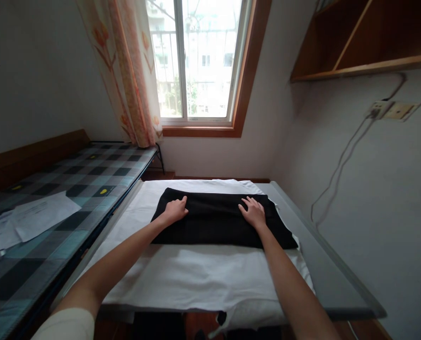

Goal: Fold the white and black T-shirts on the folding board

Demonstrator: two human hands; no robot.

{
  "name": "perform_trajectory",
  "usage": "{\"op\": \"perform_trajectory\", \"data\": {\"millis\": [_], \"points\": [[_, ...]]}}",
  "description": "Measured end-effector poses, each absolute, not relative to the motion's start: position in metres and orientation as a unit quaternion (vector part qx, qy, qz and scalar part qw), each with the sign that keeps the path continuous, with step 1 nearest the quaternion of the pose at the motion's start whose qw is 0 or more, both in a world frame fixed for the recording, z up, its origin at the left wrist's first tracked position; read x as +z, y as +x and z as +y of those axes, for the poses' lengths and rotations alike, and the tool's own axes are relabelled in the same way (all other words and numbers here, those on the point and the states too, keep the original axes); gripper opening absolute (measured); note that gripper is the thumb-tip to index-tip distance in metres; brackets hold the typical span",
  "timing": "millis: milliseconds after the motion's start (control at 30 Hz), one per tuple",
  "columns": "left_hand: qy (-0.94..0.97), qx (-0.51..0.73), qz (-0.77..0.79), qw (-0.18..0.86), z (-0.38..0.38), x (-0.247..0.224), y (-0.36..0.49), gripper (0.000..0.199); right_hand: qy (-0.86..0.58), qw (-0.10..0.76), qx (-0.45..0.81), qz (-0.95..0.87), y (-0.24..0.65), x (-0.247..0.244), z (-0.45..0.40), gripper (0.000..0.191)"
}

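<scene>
A folded black garment [214, 222], its exact kind not clear, lies as a wide flat strip across a white cloth [196, 274]. My left hand [177, 210] rests on its left part, thumb and forefinger apart, the other fingers partly hidden. On the right part lies my right hand [253, 212], palm down with its fingers spread over the black fabric. Both hands touch the top of the garment, and neither visibly grips it. The white cloth is spread under the garment and hangs over the near edge of the table.
The grey table [324, 264] shows along the right beside the wall. To the left stands a bed with a checked mattress [100, 165], papers [42, 215] on it. A window [199, 61], curtain [125, 71], wall shelf [355, 42] and plugged-in cable [338, 172] surround the table.
</scene>
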State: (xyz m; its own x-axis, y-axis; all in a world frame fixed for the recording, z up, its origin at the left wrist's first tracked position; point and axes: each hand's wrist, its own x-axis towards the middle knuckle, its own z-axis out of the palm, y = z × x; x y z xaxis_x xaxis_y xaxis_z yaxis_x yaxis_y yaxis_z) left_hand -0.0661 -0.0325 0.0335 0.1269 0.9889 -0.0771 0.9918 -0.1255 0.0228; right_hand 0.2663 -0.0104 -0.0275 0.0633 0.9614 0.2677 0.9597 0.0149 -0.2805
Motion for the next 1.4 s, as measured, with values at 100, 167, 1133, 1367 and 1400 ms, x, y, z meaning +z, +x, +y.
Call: {"op": "perform_trajectory", "data": {"millis": [100, 167, 1133, 1367, 1400], "points": [[0.75, -0.02, 0.66, 0.034, -0.03, 0.036, -0.067, 0.04, -0.702, 0.198, 0.002, -0.684, 0.266, -0.028, -0.01, 0.045], [0.749, -0.008, 0.66, 0.05, -0.028, 0.038, -0.064, 0.038, -0.702, 0.198, 0.002, -0.684, 0.267, -0.028, -0.01, 0.045], [0.788, 0.081, 0.61, -0.021, -0.032, -0.011, -0.038, 0.053, -0.701, 0.199, -0.001, -0.685, 0.266, -0.025, -0.012, 0.045], [0.787, 0.055, 0.615, -0.024, -0.039, -0.004, -0.039, 0.055, -0.697, 0.203, 0.0, -0.687, 0.268, -0.027, -0.011, 0.046], [0.787, 0.052, 0.614, -0.026, -0.039, -0.003, -0.04, 0.055, -0.697, 0.204, 0.0, -0.687, 0.268, -0.028, -0.011, 0.046]]}}
